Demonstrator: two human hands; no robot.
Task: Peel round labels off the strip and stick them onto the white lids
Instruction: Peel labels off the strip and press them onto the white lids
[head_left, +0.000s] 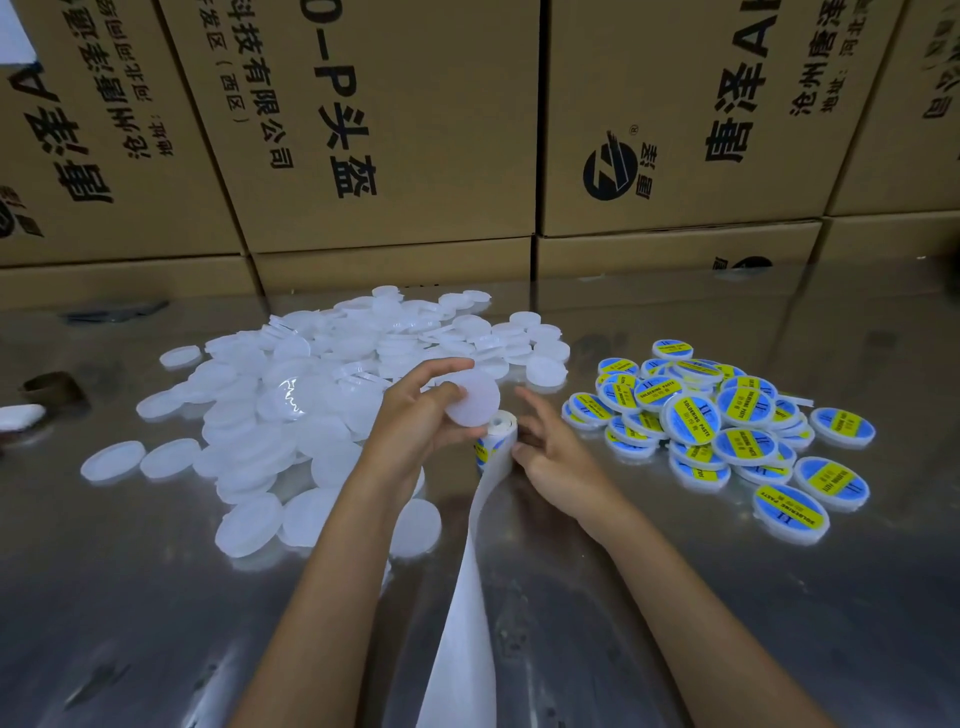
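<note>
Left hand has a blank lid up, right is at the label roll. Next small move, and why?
Probably pinch the next label off the roll with the right hand: the lid in the left hand is bare, and the right fingers hold nothing.

Stacked cardboard boxes (384, 124) behind shiny metal table (779, 597), brown ring (49, 387) far left

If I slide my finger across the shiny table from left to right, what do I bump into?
Brown tape ring → pile of plain white lids → left hand holding a white lid → label roll → right hand → pile of labelled lids.
</note>
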